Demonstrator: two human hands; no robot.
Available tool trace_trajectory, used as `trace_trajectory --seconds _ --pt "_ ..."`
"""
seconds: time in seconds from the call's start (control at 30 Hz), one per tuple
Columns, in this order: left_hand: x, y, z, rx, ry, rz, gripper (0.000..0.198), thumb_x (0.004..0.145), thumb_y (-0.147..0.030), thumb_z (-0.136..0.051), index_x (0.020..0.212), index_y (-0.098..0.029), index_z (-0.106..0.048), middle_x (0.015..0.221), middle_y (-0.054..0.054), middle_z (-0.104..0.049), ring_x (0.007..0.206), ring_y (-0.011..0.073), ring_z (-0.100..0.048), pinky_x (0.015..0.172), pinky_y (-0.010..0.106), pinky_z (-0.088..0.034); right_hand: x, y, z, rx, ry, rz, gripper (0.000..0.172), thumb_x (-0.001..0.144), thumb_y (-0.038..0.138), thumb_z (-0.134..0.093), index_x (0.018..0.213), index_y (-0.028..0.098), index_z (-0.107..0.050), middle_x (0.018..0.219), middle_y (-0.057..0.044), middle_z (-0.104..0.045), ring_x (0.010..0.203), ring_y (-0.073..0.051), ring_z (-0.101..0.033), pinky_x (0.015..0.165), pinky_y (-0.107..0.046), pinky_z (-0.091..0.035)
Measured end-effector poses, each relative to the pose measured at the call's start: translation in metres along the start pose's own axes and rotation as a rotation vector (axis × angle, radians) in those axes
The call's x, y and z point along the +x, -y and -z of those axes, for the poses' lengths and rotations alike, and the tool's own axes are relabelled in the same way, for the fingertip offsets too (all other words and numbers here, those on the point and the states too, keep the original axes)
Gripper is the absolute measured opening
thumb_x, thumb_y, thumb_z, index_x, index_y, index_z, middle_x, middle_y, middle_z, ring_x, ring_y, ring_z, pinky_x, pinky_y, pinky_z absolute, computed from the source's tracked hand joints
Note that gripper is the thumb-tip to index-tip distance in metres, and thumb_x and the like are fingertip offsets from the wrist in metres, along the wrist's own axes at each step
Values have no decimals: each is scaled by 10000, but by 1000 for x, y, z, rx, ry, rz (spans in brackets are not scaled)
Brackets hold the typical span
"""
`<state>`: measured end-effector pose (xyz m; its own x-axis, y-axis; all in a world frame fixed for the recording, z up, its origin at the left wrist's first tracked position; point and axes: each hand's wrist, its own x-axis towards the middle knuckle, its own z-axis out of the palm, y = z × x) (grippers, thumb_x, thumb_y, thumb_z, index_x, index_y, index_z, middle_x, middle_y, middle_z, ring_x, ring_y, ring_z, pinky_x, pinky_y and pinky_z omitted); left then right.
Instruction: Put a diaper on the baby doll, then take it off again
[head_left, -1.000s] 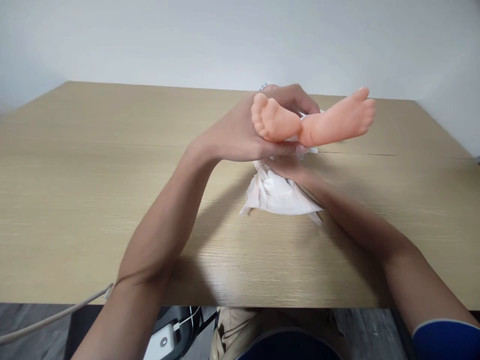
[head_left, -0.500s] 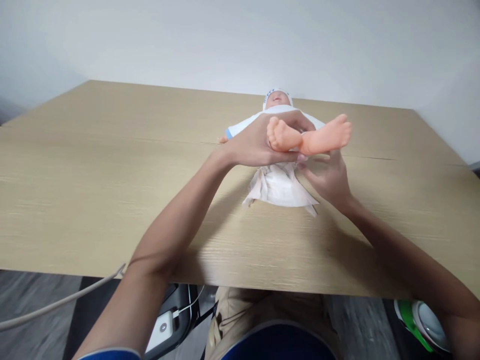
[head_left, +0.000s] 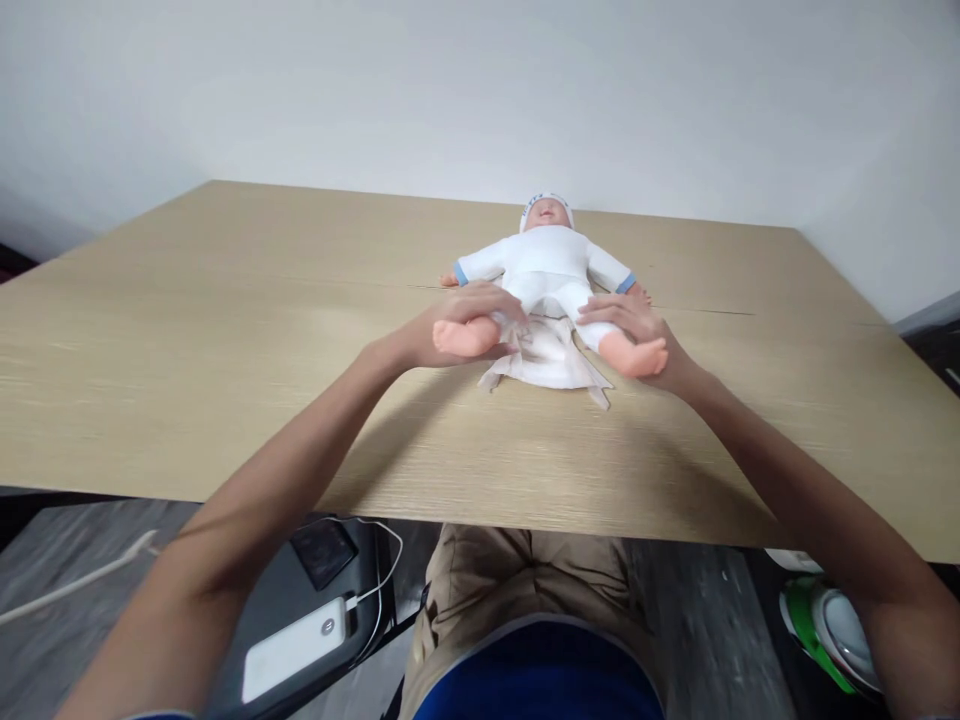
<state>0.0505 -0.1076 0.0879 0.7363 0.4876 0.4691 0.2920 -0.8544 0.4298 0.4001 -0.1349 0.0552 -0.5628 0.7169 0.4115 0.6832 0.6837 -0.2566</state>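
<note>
A baby doll point(head_left: 546, 252) in a white suit with blue cuffs and a white cap lies on its back, its feet pointing toward me. My left hand point(head_left: 469, 325) is closed round the doll's leg on the left, just behind the bare foot. On the other side, my right hand point(head_left: 637, 325) has its fingers over the doll's other leg, above the foot. The legs are spread apart. Between them, an open white diaper point(head_left: 551, 365) lies on the table under the doll's bottom, its tabs spread out to the sides.
The wooden table point(head_left: 225, 380) reaches back to a pale wall. Below its front edge are a white power bank point(head_left: 295, 650) with a cable, a dark phone point(head_left: 324, 553) and a green-banded container point(head_left: 829, 635).
The doll's legs, held up together before, are now lowered and spread. My left hand has moved left with one leg, and my right hand is now on the other. The view has shifted slightly.
</note>
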Motion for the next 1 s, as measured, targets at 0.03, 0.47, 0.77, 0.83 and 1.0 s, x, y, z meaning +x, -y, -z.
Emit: trace_trajectory --seconds 0.03,0.47,0.77,0.83,1.0 --pt "-10 7 0 12 32 -38 266 985 -412 -784 1200 -256 -800 1283 101 -829 1267 303 -746 1156 511 -562 -4 -4 0 16 17 51 405 1048 217 -544 1377 316 -757 1495 -37 -738 1472 -311 -641 1256 -562 -515" --pt "-53 25 -19 61 212 83 512 960 -105 -601 1390 -326 -771 1514 53 -753 1557 304 -543 1240 621 -534 -29 -29 -16 114 153 141 517 1037 85 -428 1370 295 -764 1617 -51 -668 1612 -236 -520 1315 -551 -470" --pt "-49 1 -19 98 297 182 437 1070 -307 -549 1494 -265 -642 1517 103 -711 1547 354 -508 1190 533 -541 -36 12 -10 43 197 57 584 1089 521 -624 1580 203 -617 1663 -166 -603 1633 -365 -470 1360 -652 -358" --pt "-49 -10 -31 169 252 209 506 1053 -514 -642 1478 -240 -617 1493 133 -706 1491 405 -517 1188 565 -518 -40 28 -18 -69 184 42 752 1024 608 -711 1621 171 -577 1705 -199 -549 1657 -416 -412 1371 -679 -310" --pt "-45 -16 -58 329 114 225 271 1083 -408 -591 1253 -213 -673 1323 154 -733 1278 385 -590 1140 598 -483 -43 45 -36 -182 105 -60 482 1090 215 -511 1547 179 -660 1652 -161 -615 1596 -367 -489 1274 -585 -434"
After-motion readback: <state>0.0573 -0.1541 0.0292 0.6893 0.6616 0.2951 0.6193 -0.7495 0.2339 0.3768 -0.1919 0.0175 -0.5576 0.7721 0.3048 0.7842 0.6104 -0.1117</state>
